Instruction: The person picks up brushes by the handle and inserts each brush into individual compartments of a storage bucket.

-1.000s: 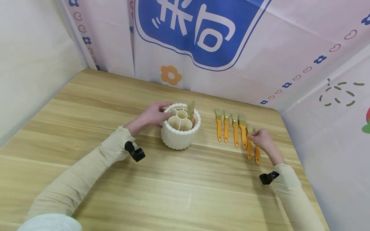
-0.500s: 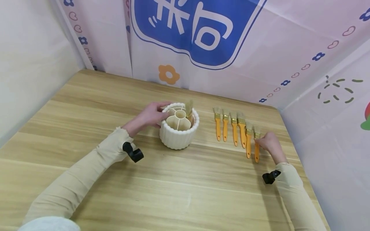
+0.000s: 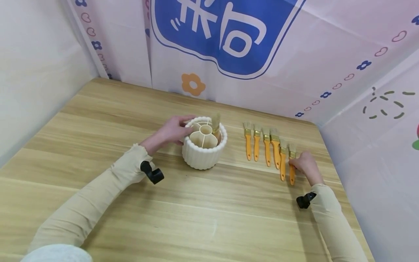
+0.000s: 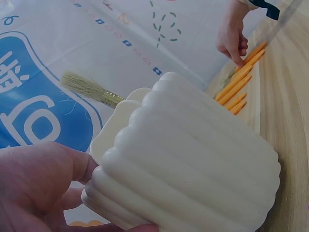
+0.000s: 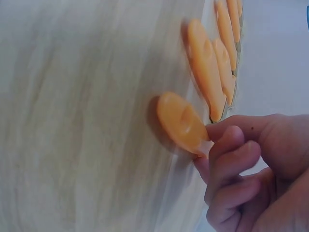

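Note:
A white ribbed brush holder point(image 3: 203, 158) with a divided inside stands on the table, and my left hand point(image 3: 172, 131) grips its left rim. The thumb lies over the edge, as the left wrist view point(image 4: 36, 186) also shows. One paintbrush point(image 3: 216, 123) stands in the holder with its bristles up. Several orange-handled paintbrushes point(image 3: 266, 150) lie in a row on the right, bristles pointing away from me. My right hand point(image 3: 306, 165) pinches the rightmost paintbrush point(image 3: 292, 174) by its handle, between thumb and forefinger in the right wrist view point(image 5: 241, 164).
The wooden table point(image 3: 196, 211) meets a printed cloth backdrop point(image 3: 124, 43) at its far edge. White cloth walls point(image 3: 376, 120) stand at the left and right. A pale rounded thing point(image 3: 57, 253) shows at the bottom left.
My right hand has moved from the neighbouring paintbrush to the rightmost one and now pinches its handle. The left hand and the holder have stayed in place.

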### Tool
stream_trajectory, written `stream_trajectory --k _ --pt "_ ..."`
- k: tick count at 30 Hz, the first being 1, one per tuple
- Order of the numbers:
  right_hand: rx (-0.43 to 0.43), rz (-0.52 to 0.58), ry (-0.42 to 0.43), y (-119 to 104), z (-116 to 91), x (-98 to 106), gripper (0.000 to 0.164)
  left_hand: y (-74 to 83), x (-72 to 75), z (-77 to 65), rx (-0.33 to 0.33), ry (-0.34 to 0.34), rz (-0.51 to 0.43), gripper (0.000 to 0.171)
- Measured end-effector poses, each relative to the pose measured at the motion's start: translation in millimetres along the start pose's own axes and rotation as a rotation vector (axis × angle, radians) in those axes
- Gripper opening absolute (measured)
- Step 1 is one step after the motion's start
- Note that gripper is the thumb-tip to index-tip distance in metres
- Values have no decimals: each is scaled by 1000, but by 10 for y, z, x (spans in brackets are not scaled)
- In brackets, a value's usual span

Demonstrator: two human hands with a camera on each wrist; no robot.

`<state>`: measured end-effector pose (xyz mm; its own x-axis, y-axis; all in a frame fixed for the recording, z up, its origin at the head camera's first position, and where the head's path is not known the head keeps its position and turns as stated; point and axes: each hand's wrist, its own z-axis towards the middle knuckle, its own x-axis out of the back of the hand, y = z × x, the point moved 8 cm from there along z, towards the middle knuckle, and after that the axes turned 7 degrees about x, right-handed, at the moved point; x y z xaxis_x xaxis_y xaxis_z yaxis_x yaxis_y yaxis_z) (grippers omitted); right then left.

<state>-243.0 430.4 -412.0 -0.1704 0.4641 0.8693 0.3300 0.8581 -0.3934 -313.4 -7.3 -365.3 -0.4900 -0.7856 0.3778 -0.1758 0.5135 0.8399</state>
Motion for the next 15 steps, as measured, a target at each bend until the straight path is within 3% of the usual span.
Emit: stream_trajectory --k 15 --pt "-23 77 -28 29 22 -40 31 -25 11 -1 1 -4 -26 56"
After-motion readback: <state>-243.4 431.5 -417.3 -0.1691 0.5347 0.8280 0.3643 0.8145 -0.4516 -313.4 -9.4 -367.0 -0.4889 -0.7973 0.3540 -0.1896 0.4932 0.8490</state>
